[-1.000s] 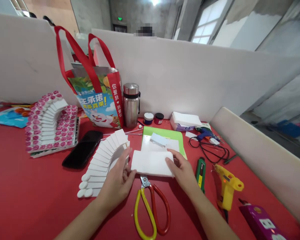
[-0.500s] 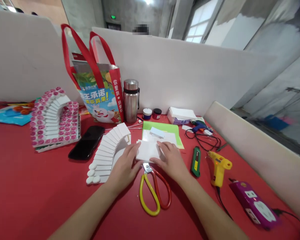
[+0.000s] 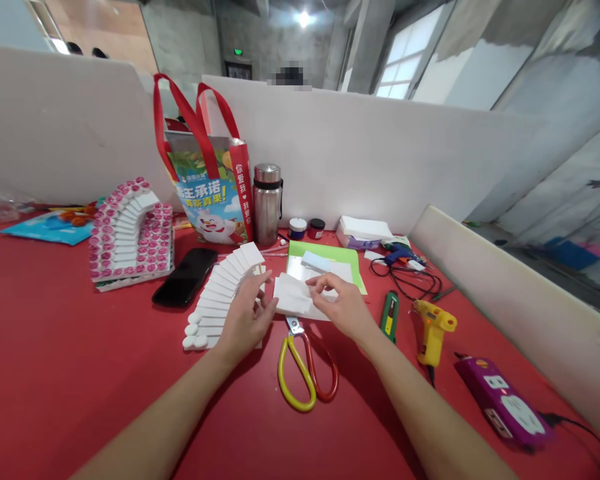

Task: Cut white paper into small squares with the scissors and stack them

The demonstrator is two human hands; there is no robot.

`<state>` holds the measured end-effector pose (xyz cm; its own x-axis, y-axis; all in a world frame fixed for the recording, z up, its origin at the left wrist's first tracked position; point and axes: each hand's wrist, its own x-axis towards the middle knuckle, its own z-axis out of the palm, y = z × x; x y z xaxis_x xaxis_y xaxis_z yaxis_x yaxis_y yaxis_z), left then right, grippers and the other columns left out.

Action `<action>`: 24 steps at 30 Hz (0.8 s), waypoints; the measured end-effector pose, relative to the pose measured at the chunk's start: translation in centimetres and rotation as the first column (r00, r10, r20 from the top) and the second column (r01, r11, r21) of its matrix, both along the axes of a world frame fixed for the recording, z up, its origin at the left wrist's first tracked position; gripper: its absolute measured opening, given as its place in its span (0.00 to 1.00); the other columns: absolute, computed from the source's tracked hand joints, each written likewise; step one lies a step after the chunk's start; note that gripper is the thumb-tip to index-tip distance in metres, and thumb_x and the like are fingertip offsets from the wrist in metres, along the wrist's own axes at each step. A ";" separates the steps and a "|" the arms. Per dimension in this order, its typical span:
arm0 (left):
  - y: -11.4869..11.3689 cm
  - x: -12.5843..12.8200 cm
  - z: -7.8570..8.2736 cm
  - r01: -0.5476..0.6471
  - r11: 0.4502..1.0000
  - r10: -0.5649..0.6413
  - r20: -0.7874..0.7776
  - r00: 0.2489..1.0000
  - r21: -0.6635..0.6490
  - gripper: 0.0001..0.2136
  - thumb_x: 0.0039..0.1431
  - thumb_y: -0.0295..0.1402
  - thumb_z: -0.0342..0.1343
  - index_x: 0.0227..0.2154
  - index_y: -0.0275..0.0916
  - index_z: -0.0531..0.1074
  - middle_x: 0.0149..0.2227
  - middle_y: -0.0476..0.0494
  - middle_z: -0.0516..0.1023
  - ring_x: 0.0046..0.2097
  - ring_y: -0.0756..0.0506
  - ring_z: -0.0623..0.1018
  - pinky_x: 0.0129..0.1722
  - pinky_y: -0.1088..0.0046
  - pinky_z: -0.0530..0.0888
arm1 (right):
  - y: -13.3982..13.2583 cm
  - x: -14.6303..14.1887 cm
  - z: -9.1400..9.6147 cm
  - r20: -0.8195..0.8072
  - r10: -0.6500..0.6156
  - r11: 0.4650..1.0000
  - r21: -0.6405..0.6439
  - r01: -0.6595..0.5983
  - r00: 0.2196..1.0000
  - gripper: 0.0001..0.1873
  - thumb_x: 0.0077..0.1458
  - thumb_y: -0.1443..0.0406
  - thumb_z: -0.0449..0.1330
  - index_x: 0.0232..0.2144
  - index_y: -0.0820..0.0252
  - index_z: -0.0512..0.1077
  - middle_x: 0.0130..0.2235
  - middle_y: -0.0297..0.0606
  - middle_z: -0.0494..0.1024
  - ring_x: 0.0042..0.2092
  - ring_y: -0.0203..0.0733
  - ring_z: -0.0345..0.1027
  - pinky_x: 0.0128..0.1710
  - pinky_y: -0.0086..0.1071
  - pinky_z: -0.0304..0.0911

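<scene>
A small stack of white paper pieces lies between my hands, over larger white sheets. My left hand is at its left edge, fingers apart and holding nothing. With thumb and forefinger together, my right hand pinches at the stack's right edge. Under my left hand is a stepped fan of white card strips, with several round white discs at its near end. Scissors with one yellow and one red handle lie just below the stack, their blades partly hidden beneath the paper.
Left are a black phone, a pink-flowered stepped model and a carrier bag. A steel flask stands behind. On the right lie a green cutter, a yellow glue gun and a purple power strip.
My left hand has drawn back from the paper stack and its fingers have spread. My right fingers have come together in a pinch at the stack's edge. The view has shifted slightly.
</scene>
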<state>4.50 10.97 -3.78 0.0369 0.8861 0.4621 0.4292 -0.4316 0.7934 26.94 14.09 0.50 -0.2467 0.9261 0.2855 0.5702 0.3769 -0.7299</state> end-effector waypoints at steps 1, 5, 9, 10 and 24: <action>-0.1 0.0 0.2 0.002 1.000 -0.002 0.004 1.000 0.001 0.21 0.66 0.34 0.55 0.61 0.42 0.67 0.52 0.36 0.74 0.38 0.46 0.74 0.34 0.69 0.72 | -0.2 0.1 0.1 -0.048 -0.013 1.000 -0.014 0.012 0.999 0.05 0.58 0.65 0.61 0.30 0.55 0.69 0.48 0.37 0.83 0.49 0.47 0.75 0.48 0.39 0.64; -0.6 0.0 0.7 -0.010 1.000 0.010 -0.008 1.000 0.000 0.21 0.65 0.30 0.54 0.60 0.41 0.68 0.51 0.37 0.75 0.41 0.45 0.75 0.35 0.70 0.72 | 0.0 1.0 -0.9 0.093 -0.016 0.997 0.080 0.008 0.995 0.13 0.61 0.62 0.59 0.48 0.55 0.72 0.55 0.43 0.79 0.55 0.52 0.72 0.53 0.44 0.63; -0.8 0.1 0.6 -0.021 1.000 0.022 -0.072 0.997 0.021 0.21 0.66 0.28 0.52 0.61 0.42 0.67 0.54 0.36 0.75 0.45 0.42 0.76 0.41 0.67 0.75 | 0.7 1.6 -2.7 0.385 -0.054 0.987 0.163 -0.010 0.922 0.23 0.63 0.64 0.58 0.60 0.59 0.68 0.57 0.50 0.77 0.58 0.58 0.68 0.54 0.49 0.60; -0.8 0.1 0.5 -0.015 1.000 0.018 -0.083 0.996 0.027 0.22 0.66 0.28 0.53 0.61 0.42 0.67 0.54 0.36 0.75 0.47 0.42 0.77 0.43 0.65 0.75 | 0.8 1.6 -3.0 0.435 -0.057 0.986 0.168 -0.019 0.898 0.23 0.63 0.65 0.58 0.60 0.60 0.68 0.56 0.51 0.77 0.56 0.58 0.68 0.52 0.48 0.60; -0.5 0.1 0.4 -0.027 0.997 0.036 -0.124 0.992 0.069 0.22 0.65 0.28 0.53 0.62 0.42 0.67 0.52 0.37 0.77 0.50 0.39 0.76 0.47 0.61 0.75 | 0.2 0.9 -3.0 0.515 -0.117 0.968 0.251 -0.019 0.849 0.10 0.65 0.67 0.58 0.47 0.59 0.76 0.48 0.46 0.79 0.50 0.52 0.68 0.46 0.41 0.56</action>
<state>4.61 10.47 -3.42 0.0710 0.8546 0.5144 0.5375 -0.4672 0.7020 27.83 14.26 -2.53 -0.3777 0.8614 0.3395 0.8623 0.4608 -0.2101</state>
